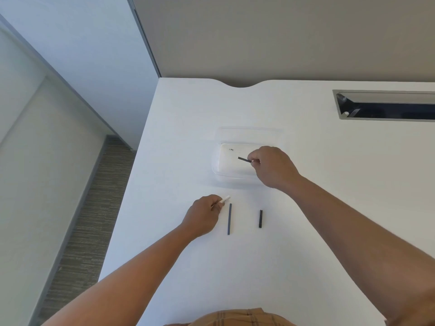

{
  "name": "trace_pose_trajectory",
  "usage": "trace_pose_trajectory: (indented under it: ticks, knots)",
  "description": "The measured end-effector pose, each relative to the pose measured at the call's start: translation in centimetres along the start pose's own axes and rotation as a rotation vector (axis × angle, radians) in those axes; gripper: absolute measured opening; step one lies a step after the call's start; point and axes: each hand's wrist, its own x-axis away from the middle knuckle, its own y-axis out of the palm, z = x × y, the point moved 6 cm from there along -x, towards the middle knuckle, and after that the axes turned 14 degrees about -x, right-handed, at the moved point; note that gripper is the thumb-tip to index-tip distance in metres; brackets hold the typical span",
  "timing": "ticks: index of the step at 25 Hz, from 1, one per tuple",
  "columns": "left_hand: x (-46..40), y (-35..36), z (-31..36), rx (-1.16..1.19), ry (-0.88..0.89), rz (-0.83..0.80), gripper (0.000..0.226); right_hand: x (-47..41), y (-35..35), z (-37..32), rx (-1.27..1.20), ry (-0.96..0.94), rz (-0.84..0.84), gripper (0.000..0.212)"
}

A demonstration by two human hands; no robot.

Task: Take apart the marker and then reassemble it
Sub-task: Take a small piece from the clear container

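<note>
- White tabletop [306, 231] is filling most of the scene, with grey partition panels standing behind it and striped carpet showing down the left side.
- Nearest the camera, a piece of plaid orange clothing [237, 317] is peeking in at the bottom edge, and two bare forearms are reaching out over the table from either side of it.
- Just beyond, two dark marker pieces are lying loose on the table, roughly parallel and a little apart: a long thin rod [229, 219] on the left and a shorter black cap [260, 218] to its right.
- The left hand [204, 215] is sitting just left of the long rod, fingers closed around a white marker part [226, 199] whose end is sticking out toward the upper right.
- Farther out, a clear plastic tray [217, 161] is resting on the table; its near right corner is being hidden by the right hand.
- The right hand [270, 167] is hovering over that tray, fingertips pinched together on a small black marker piece [243, 159] that is pointing left above the tray floor.
- A tiny dark speck [231, 149] is lying in the far left of the tray.
- At the far right, a grey-framed cable slot [386, 105] is sitting sunk into the tabletop, well away from both hands.
</note>
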Motion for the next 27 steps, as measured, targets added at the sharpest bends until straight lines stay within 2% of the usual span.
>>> trace_pose_trajectory:
  ticks: [4, 8, 13, 16, 20, 25, 27]
  knots:
    - [-0.4, 0.1, -0.5, 0.114, -0.034, -0.044, 0.02, -3.0, 1.0, 1.0, -0.013, 0.139, -0.179, 0.021]
    - [-0.4, 0.3, -0.9, 0.178, -0.067, -0.073, 0.019, -4.6, 2.4, 1.1, 0.072, 0.147, -0.295, 0.022]
    - [-0.5, 0.2, -0.9, 0.198, -0.084, -0.076, 0.021, -5.3, 3.7, 1.2, 0.134, 0.148, -0.366, 0.023]
    - [-0.5, 0.3, -0.8, 0.193, -0.083, -0.074, 0.02, -5.3, 3.8, 1.4, 0.084, 0.173, -0.358, 0.021]
    - [-0.5, 0.2, -0.8, 0.18, -0.075, -0.068, 0.02, -4.7, 2.0, 1.8, -0.107, 0.153, -0.183, 0.012]
    - [-0.5, 0.1, -0.7, 0.157, -0.066, -0.076, 0.02, -1.0, -0.4, 0.1, -0.482, -0.01, 0.197, 0.009]
    - [-0.4, 0.1, -0.6, 0.162, -0.067, -0.081, 0.021, 1.2, -0.1, -0.7, -0.585, -0.095, 0.28, 0.009]
